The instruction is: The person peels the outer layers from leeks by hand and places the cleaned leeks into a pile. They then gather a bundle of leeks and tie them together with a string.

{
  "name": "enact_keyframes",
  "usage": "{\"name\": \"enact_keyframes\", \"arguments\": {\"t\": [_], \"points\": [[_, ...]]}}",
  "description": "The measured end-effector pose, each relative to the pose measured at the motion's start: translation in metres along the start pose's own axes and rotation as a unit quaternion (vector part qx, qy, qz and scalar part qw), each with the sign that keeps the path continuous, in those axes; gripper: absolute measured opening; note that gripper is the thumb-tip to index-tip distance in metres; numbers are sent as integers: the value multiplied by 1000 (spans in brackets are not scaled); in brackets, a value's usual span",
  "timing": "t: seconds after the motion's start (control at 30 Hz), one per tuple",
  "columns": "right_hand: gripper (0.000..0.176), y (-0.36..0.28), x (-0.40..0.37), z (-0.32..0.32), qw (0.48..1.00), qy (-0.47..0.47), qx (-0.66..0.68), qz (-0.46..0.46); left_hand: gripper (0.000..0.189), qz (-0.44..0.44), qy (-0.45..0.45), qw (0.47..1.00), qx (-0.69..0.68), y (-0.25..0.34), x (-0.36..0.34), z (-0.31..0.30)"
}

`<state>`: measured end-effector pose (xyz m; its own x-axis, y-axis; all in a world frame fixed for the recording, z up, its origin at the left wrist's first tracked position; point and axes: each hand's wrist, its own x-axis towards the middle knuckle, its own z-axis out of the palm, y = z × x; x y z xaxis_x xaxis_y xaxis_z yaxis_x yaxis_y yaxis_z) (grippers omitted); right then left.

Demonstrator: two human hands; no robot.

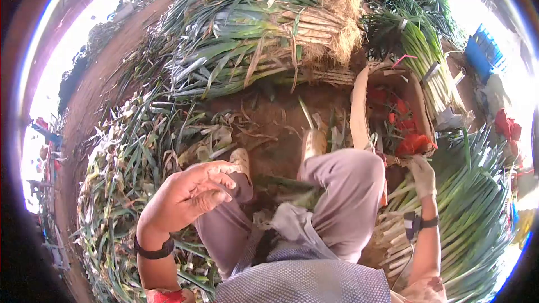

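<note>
Over my left knee, my left hand [199, 191] is raised with its fingers curled loosely and apart, and nothing shows in it. My right hand [421, 177], in a pale glove, reaches down at the near right corner of a cardboard box [359, 109]. Its fingers are partly hidden at the box's edge, so what they touch is unclear. Red plastic pieces [414, 141] lie inside the box. Just beneath the right hand and forearm spreads a pile of green onions [466, 191], white stalks toward my legs.
Bundled leeks with roots [320, 28] are stacked ahead. Loose leaf trimmings [135, 174] heap up on the left. Tied green onions [429, 62] stand beyond the box, near a blue crate [484, 53]. My shoes [240, 160] rest on brown ground.
</note>
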<state>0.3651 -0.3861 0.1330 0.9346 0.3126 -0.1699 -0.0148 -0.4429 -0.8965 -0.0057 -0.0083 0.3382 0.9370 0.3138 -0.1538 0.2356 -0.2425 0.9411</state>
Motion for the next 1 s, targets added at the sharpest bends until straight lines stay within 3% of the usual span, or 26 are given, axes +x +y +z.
{"name": "enact_keyframes", "arguments": {"t": [0.07,0.2,0.23,0.3,0.37,0.43,0.47,0.53,0.57,0.67,0.7,0.73,0.8,0.83,0.87,0.93,0.97,1.0], "points": [[33,-76,19,55,994,-51,96,29,39,-24,-7,999,-41,-5,27,-24],[28,-148,121,164,985,-127,113,-18,35,-40,111,992,35,-55,87,-98],[28,-168,148,193,983,-158,91,-34,31,-90,167,979,70,-70,99,-113],[28,-197,209,252,973,-182,142,14,29,-126,188,971,78,-99,118,-147],[33,-200,293,309,961,-222,46,-159,26,-174,215,958,72,-128,131,-170],[32,-221,335,362,951,-138,69,-269,25,-226,231,945,53,-156,138,-184],[31,-256,323,380,982,-87,131,-102,25,-251,237,938,43,-170,139,-188],[30,-256,361,412,945,-159,274,-87,25,-269,253,929,0,-197,133,-186],[28,-254,378,428,958,-115,259,-55,25,-286,251,925,-4,-206,129,-185],[25,-253,384,449,925,-131,350,-71,24,-328,248,906,-97,-244,105,-182],[19,-260,371,455,884,-156,437,-66,25,-336,237,908,-76,-247,100,-179],[19,-268,368,458,892,-130,432,-28,22,-351,237,901,-91,-251,96,-175],[20,-276,373,453,920,-169,352,-48,20,-408,193,891,-40,-238,100,-173],[23,-283,377,450,952,-133,271,42,19,-405,194,892,-60,-248,97,-170],[25,-283,384,442,945,-164,275,65,18,-400,197,892,-80,-262,89,-168],[27,-288,386,435,961,-153,221,63,19,-385,202,896,-88,-268,89,-167],[26,-295,363,434,972,-141,187,-17,20,-379,201,900,-77,-265,89,-164],[25,-282,374,440,978,-125,165,-16,21,-375,197,903,-65,-262,88,-161]]}}
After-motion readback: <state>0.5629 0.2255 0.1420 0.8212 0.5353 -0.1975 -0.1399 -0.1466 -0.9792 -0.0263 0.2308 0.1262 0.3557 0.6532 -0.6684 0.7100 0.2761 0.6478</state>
